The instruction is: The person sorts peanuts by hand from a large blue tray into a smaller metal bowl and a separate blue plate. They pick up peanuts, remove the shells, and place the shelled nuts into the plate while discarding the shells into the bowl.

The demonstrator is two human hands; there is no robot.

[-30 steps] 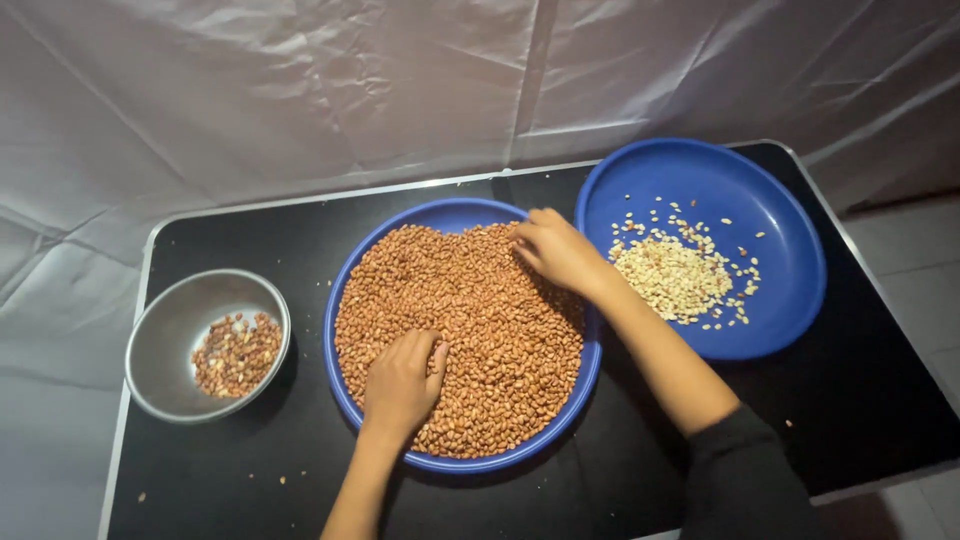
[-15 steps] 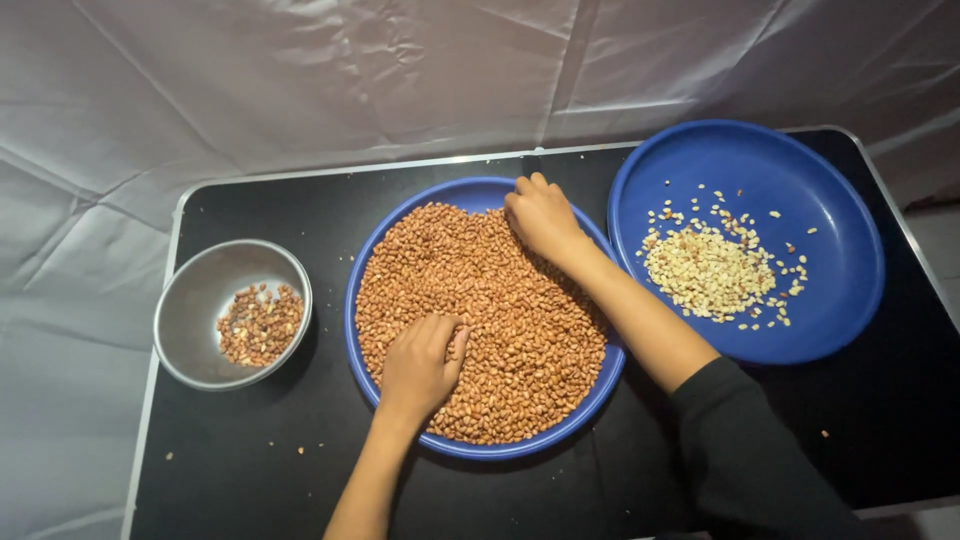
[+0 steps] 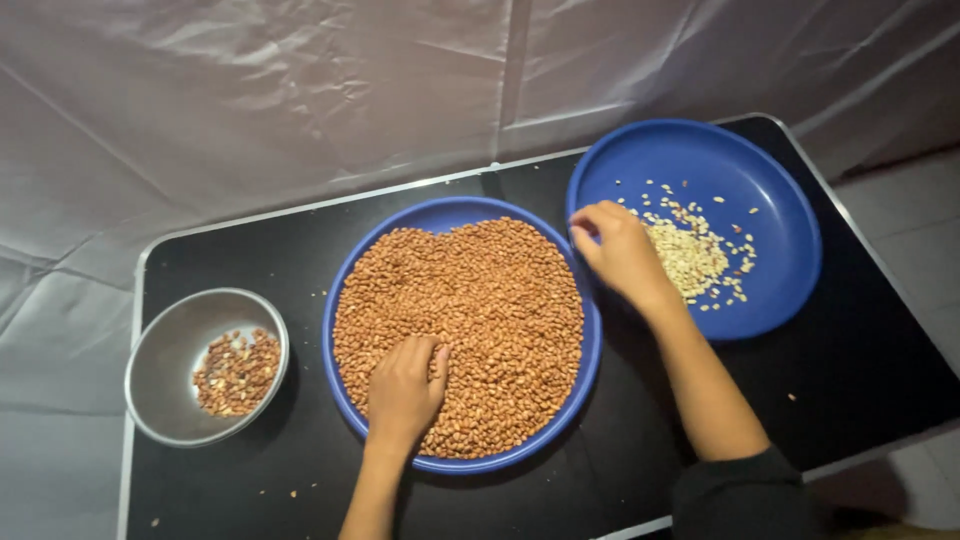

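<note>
Where the black bench (image 3: 250, 250) fills the lower frame, three dishes in a row running left to right, tilting up toward the right. Centre: round blue plate (image 3: 455, 212) heaped with red-brown peanuts (image 3: 490, 300), no long axis. Left hand (image 3: 403, 388) low centre, knuckles up, fingers curled shut into the peanuts, pointing up-frame. Right hand (image 3: 620, 252) right of centre, fingertips pinched together over the rim of a second blue plate (image 3: 780, 190); held item too small to tell. Pale skinned peanuts (image 3: 690, 258) there. Steel bowl (image 3: 170, 340) at left.
</note>
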